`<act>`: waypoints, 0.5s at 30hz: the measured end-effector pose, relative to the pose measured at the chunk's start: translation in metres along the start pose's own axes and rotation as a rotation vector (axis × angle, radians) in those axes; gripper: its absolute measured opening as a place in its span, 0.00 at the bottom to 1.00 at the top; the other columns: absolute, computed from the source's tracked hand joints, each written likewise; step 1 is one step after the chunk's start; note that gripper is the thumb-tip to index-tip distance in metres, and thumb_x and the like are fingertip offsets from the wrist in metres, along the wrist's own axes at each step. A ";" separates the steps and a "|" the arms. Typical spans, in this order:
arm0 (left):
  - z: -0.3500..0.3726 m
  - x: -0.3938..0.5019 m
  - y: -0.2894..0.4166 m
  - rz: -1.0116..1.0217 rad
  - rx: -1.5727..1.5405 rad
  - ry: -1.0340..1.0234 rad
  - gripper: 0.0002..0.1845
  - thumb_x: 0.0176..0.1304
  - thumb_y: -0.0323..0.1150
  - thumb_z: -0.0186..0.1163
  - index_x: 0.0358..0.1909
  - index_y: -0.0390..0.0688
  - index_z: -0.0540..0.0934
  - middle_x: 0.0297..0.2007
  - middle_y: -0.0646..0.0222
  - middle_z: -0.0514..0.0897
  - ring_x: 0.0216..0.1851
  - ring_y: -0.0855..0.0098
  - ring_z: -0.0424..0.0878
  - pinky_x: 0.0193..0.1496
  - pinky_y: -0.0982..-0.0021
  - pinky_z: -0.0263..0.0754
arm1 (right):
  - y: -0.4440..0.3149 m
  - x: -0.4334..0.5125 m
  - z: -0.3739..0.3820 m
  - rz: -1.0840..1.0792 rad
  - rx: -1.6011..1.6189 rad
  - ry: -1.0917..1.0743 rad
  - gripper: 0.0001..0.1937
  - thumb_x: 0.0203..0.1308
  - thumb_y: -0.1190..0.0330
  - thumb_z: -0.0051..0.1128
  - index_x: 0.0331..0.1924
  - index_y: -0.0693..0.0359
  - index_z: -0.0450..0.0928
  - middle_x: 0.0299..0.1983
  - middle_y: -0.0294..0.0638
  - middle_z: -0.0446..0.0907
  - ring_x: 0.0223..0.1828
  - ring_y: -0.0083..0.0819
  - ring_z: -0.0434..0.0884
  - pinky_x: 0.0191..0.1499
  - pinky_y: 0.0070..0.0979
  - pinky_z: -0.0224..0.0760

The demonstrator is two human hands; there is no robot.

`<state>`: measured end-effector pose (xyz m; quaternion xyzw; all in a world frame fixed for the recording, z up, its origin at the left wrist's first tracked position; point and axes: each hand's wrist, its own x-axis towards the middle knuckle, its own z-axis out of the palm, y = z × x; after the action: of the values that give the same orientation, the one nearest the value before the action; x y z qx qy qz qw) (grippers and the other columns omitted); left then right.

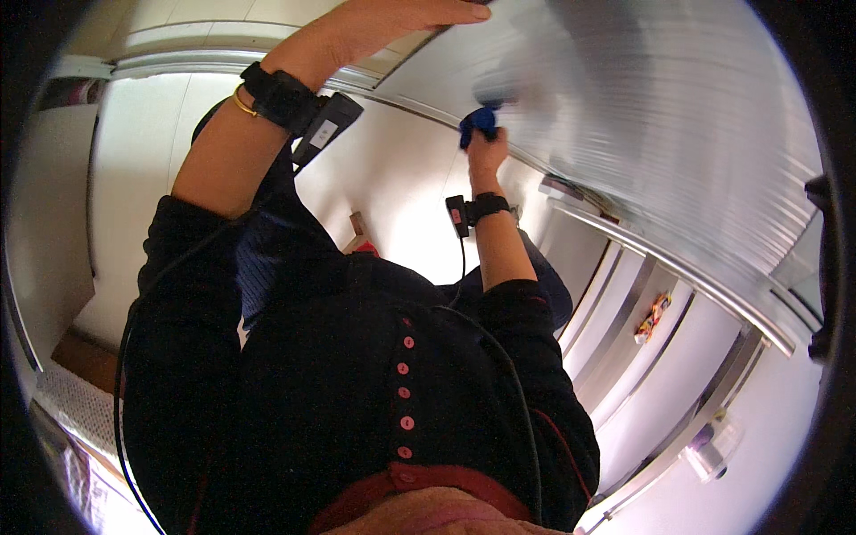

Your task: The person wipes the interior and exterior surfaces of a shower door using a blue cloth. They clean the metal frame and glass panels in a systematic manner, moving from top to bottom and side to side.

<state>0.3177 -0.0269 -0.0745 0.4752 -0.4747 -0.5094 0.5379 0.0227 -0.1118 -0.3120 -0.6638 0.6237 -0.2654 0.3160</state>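
My right hand [487,157] grips a bunched blue cloth [479,127] at the lower edge of a large shiny ribbed panel [669,147], probably glass. A blurred reflection of the cloth and hand shows in its surface. My left hand [401,13] reaches along the top of the view, over the panel's left edge, with a fingertip visible. The picture's rim cuts off part of that hand, so I cannot tell whether it touches the panel. Each wrist wears a black strap with a small cabled box, and a gold bangle circles the left wrist.
A metal track [200,63] runs along the floor at the upper left. At right, a metal rail [675,274] borders pale slats or shelves, where a colourful wrapper [653,318] lies. A clear plastic container [712,445] is at lower right. A red object [365,249] is near my body.
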 end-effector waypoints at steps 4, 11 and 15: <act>-0.004 0.006 0.000 0.031 -0.054 -0.068 0.33 0.64 0.45 0.58 0.63 0.33 0.65 0.59 0.55 0.71 0.61 0.63 0.67 0.65 0.66 0.61 | 0.012 -0.014 0.061 0.831 0.580 -0.389 0.11 0.58 0.72 0.57 0.44 0.65 0.72 0.40 0.47 0.79 0.34 0.42 0.81 0.27 0.36 0.81; -0.010 -0.011 -0.015 0.104 0.107 0.234 0.31 0.63 0.56 0.55 0.59 0.42 0.73 0.54 0.64 0.77 0.59 0.68 0.71 0.63 0.66 0.61 | 0.005 -0.016 0.156 1.228 0.973 -0.489 0.09 0.66 0.69 0.48 0.44 0.65 0.73 0.40 0.45 0.78 0.37 0.40 0.79 0.32 0.32 0.81; -0.025 -0.027 -0.020 0.105 0.010 0.278 0.32 0.59 0.54 0.59 0.58 0.41 0.73 0.53 0.61 0.78 0.57 0.67 0.72 0.61 0.68 0.65 | 0.002 -0.016 0.178 0.657 0.859 -0.637 0.10 0.61 0.70 0.51 0.43 0.65 0.74 0.36 0.42 0.78 0.35 0.38 0.78 0.35 0.27 0.76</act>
<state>0.3403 0.0001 -0.0980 0.5183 -0.4225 -0.4072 0.6221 0.1531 -0.0803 -0.4304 -0.2978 0.5079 -0.1704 0.7901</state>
